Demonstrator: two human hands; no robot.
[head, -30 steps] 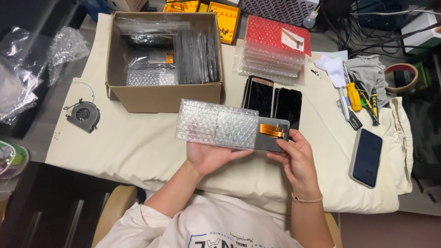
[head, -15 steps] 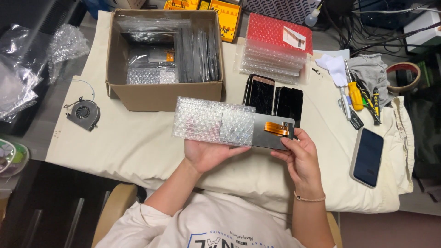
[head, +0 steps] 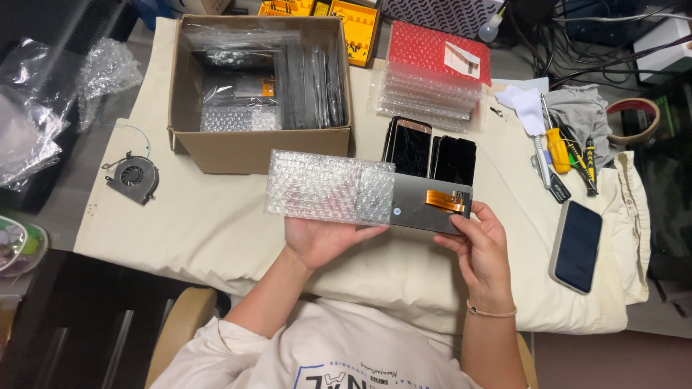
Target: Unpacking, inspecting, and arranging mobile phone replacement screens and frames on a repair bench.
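A grey display panel (head: pixel 427 205) with an orange flex strip sticks out of a clear bubble-wrap sleeve (head: pixel 328 187). My left hand (head: pixel 321 241) supports the sleeve from underneath, palm up. My right hand (head: pixel 481 248) grips the bare right end of the panel between thumb and fingers. Both are held above the cream cloth-covered table (head: pixel 209 223), just in front of two dark phone screens (head: pixel 431 155) lying on it.
An open cardboard box (head: pixel 256 148) of wrapped panels stands behind. A stack of bubble-wrapped packs with a red top (head: pixel 432 75) lies at the back right. Screwdrivers (head: pixel 566 155), a white cloth (head: pixel 526 106), a dark phone (head: pixel 577 245) and a tape roll (head: pixel 633 121) sit right; a small fan (head: pixel 132 176) left.
The panel has slid further right out of the bubble-wrap sleeve, so more grey surface shows. My right hand moved slightly right with it; the left hand kept holding the sleeve.
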